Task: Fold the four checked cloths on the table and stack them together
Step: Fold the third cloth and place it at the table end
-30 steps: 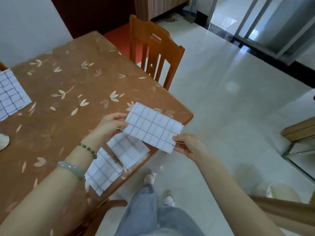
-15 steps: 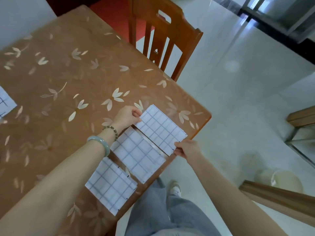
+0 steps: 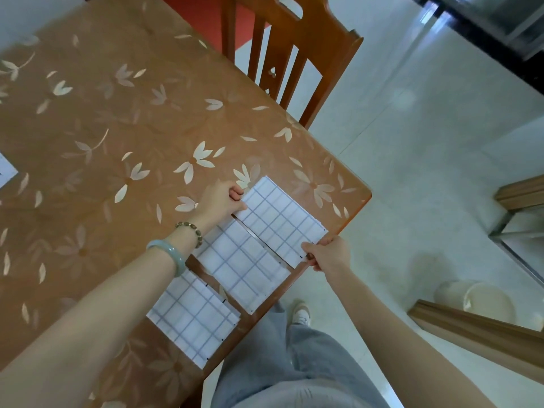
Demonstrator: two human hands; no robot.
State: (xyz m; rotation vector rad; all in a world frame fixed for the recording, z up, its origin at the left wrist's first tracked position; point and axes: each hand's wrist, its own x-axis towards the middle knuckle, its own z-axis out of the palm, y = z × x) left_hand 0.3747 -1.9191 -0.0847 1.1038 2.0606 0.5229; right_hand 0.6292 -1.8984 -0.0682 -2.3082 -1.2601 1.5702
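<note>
Three folded white cloths with blue checks lie in a row along the near edge of the brown table. The rightmost folded cloth is pinched at its far-left corner by my left hand and at its near-right corner by my right hand. It lies flat on the table beside the middle folded cloth. The third folded cloth lies nearest me, partly under my left forearm. A corner of a fourth checked cloth shows at the left edge of the view.
A wooden chair stands against the table's far right side. The table's corner lies just right of the held cloth. My legs and shoes stand on the pale tiled floor below. Wooden furniture edges and a pale bucket are at the right.
The held cloth has come down from the air onto the table beside the middle cloth. Both hands moved with it and keep their pinch. The view has tilted downward.
</note>
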